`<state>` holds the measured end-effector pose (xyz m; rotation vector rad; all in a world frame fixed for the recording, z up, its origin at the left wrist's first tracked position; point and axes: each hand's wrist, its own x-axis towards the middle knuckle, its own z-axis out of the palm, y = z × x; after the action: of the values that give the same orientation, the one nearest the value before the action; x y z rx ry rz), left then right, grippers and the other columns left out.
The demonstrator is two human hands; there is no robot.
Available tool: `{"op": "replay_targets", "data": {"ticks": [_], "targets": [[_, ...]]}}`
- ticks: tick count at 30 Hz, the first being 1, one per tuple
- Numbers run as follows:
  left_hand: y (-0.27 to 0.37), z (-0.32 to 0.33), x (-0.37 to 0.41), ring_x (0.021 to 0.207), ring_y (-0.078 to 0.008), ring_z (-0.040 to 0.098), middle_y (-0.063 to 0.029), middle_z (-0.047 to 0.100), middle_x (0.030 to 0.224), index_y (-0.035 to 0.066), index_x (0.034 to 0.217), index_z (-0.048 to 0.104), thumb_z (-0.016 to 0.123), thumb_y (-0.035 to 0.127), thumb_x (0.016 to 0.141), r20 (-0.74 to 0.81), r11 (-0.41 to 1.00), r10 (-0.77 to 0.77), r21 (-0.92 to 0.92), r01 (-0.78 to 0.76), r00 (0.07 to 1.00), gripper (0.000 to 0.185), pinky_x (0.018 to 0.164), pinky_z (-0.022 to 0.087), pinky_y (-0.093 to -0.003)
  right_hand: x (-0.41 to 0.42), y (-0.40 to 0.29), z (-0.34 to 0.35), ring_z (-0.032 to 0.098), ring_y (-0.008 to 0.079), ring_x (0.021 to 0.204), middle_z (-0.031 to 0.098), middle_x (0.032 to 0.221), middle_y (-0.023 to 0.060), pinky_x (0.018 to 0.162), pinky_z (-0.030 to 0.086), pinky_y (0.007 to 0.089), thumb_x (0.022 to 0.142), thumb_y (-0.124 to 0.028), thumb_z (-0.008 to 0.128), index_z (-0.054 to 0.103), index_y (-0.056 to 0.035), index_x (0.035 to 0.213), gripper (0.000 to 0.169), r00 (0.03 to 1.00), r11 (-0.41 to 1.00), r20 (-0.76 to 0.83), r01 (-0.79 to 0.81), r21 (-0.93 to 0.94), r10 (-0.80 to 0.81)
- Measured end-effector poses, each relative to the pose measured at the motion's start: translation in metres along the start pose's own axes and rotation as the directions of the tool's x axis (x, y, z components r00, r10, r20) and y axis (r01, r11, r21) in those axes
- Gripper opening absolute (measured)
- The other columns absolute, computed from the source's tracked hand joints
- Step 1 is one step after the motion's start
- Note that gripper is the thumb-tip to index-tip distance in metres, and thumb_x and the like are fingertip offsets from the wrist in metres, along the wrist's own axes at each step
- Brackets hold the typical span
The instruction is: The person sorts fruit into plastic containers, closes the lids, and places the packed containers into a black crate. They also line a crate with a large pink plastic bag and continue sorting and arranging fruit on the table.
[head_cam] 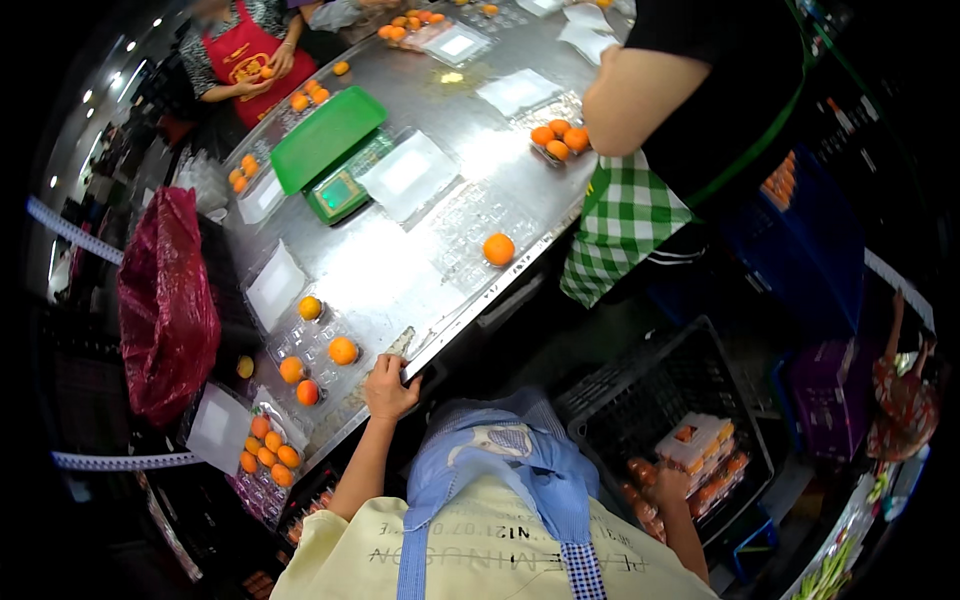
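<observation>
My left hand [390, 388] rests on the edge of the metal table [367, 259], thumb apart, holding no item. Just left of it, several orange fruits [343, 350] sit in a clear plastic tray [315, 335]. At lower right, my right hand [670, 486] reaches down into a black plastic crate [615, 394], against clear packs of orange fruit [694, 444]. Its fingers are partly hidden, so whether it grips a pack is unclear. A filled tray of orange fruit [268, 454] lies open at the table's left corner.
A green scale [330, 142] stands on the table near open clear packs [410, 176]. A co-worker in a green checked apron [622, 225] stands close at right; another in a red apron [247, 60] is across the table. A dark red plastic bag [166, 300] hangs at left.
</observation>
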<state>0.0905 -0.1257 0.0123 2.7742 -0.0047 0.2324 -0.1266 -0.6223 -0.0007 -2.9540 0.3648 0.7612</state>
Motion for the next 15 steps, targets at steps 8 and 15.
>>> {"op": "replay_targets", "data": {"ticks": [8, 15], "targets": [[-0.001, -0.001, -0.002, 0.082, -0.0305, 0.058, -0.0100, 0.053, 0.090, 0.008, 0.087, 0.056, 0.076, 0.020, 0.063, -0.007, 1.000, 0.002, -0.024, -0.003, 1.000, 0.034, 0.069, 0.048, -0.0397, 0.030, -0.038, -0.013, 0.064, 0.0355, 0.082, 0.062, 0.102, 0.0166, 0.071, 0.052, 0.0467, 0.061, -0.029, 0.077, 0.053, -0.0118, 0.112, 0.059, 0.981, 0.965, -0.189, 0.021, 0.260, 0.030], [-0.004, -0.001, -0.004, 0.082, -0.0301, 0.057, -0.0102, 0.052, 0.090, 0.009, 0.088, 0.055, 0.077, 0.020, 0.062, 0.012, 1.000, -0.023, -0.009, 0.023, 1.000, 0.036, 0.068, 0.047, -0.0400, 0.040, -0.014, 0.032, 0.062, 0.0368, 0.090, 0.062, 0.103, 0.0173, 0.076, 0.051, 0.0465, 0.060, -0.031, 0.079, 0.050, -0.0098, 0.117, 0.067, 0.995, 0.940, -0.096, 0.029, 0.339, 0.004]]}}
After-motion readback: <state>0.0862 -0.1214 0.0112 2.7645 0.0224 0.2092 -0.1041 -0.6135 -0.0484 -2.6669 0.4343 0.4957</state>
